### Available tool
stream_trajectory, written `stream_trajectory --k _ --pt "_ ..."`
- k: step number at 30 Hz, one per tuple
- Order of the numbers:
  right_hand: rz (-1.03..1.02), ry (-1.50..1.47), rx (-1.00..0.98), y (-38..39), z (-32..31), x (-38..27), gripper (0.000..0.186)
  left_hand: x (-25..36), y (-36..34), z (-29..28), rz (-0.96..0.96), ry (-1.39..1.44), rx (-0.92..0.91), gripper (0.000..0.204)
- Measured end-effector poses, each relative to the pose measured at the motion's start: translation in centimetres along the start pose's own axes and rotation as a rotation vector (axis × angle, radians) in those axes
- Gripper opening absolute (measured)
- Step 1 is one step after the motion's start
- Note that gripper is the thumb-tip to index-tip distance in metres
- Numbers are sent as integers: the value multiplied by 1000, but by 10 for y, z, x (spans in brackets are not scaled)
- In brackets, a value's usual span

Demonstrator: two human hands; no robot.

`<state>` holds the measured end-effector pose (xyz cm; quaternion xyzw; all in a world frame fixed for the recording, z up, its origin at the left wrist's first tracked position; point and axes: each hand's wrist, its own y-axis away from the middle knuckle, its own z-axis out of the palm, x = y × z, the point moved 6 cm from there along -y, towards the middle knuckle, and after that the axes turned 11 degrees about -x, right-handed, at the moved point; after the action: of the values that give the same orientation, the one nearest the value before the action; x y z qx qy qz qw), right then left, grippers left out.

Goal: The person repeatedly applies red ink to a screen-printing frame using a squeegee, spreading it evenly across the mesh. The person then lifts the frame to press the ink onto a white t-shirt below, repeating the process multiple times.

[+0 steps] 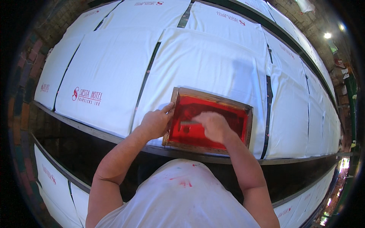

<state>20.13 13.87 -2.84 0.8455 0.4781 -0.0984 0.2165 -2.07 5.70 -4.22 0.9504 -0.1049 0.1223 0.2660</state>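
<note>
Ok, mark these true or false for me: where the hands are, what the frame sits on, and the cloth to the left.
1. The left hand grips the left edge of the wooden-framed red printing screen. True.
2. The right hand rests outside the frame. False: it is inside, on a small grey squeegee.
3. The frame lies on a white cloth sheet. True.
4. The neighbouring white sheet on the left is unprinted. False: it carries a red print.

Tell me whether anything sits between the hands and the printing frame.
Nothing visible does. The left hand grips the wooden frame's left edge; the right hand is inside it, on a small tool over the red screen.
</note>
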Motion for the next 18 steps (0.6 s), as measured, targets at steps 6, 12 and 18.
stream_trajectory --k 6,12,18 --pt "53 26 194 -28 -10 10 49 -1 2 -1 -2 28 -4 93" --pt "-23 14 184 37 33 -43 53 -1 4 6 24 16 64 85" --pt "-15 -134 77 61 6 -5 48 0 2 3 -5 52 27 90"
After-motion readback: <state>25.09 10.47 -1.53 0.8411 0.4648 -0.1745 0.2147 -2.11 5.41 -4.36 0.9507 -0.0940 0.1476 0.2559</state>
